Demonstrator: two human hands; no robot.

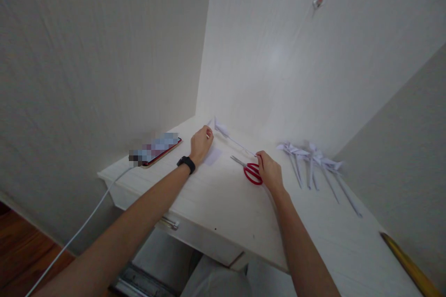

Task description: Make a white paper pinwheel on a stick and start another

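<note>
Now both hands are on one paper stick point(234, 141). It is white and very thin, like a rolled-up straw of paper. At one end it has a folded top with pointy flaps, and that top sits close to the back left corner of the desk point(223, 204). The stick runs from there along the back edge, slanting toward the front, and it seems to be lifted a little off the desk.

The left hand point(201, 143) is at the folded end. Its fingers point(208, 133) are curled in tight, and the flaps stick out just past the fingertips. The right hand point(269, 171) is at the thin end. Its fingers are bunched together and pinch the tip of the stick, so the stick is stretched between the two hands.

Red scissors point(251, 171) lie flat on the desk just under the stick. Their handles are pressed right against the right hand — I cannot tell if a finger is in a loop. The blades look shut and point toward the left hand. A small paper square point(213, 156) lies flat between the hands, just beside the left one.

A black watch point(186, 163) is on the left wrist. A phone point(158, 149) lies by the left edge of the desk, with a white cable point(87, 222) hanging off that edge. More sticks point(315, 164) like the held one lie in a loose bunch near the back edge, well to the right of the right hand.
</note>
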